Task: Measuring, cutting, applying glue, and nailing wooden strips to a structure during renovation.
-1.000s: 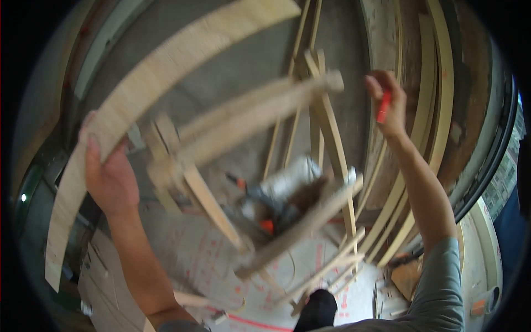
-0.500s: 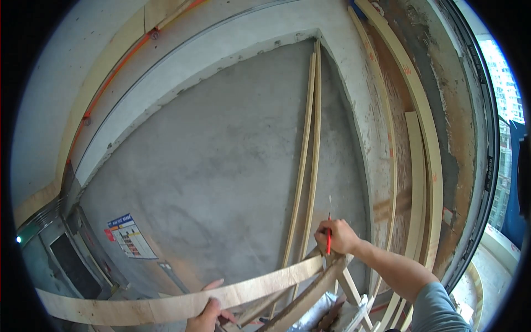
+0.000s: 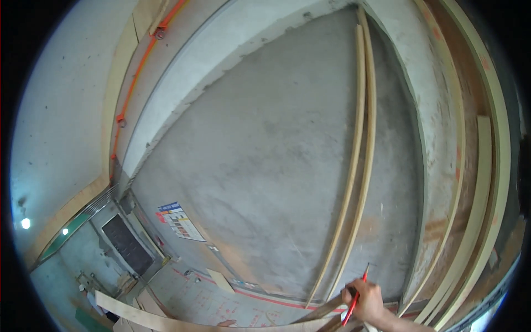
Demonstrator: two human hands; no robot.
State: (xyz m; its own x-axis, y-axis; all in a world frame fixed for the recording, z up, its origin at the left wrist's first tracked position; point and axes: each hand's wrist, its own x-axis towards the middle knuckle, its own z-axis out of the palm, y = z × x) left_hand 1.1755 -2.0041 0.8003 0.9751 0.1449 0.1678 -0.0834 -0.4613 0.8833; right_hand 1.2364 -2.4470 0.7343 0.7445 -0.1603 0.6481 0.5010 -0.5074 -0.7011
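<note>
A: What has changed over the last half second?

B: The head view has tipped upward. The plywood strip (image 3: 133, 314) now runs along the lower rim, partly cut off; the left hand (image 3: 227, 322) shows only finger ends, where the thumb showed before. The right hand (image 3: 366, 303) has kept its red pencil (image 3: 349, 313).

A: Meaning for the work?

B: Judgement: strip and pencil are both in use, but no mark is being made at this instant, since the pencil's thin dark tip points up, away from the strip.

A: Fingers?

B: Right: curled closely round the pencil. Left: at the strip's upper edge, thumb out of sight; grip or mere support, cannot tell.

A: Strip relative to the fingers?

B: Just beside the left fingertips, curving away to their left. From the right fingers it lies below and left; its right end is unclear near the wooden bars (image 3: 318, 314) there. Contact not resolved.

A: Beyond?

B: Two slim battens (image 3: 370, 110) lean on the grey wall (image 3: 254, 155), above the right fingers. A poster (image 3: 185, 222) hangs above and left of the left fingers.
</note>
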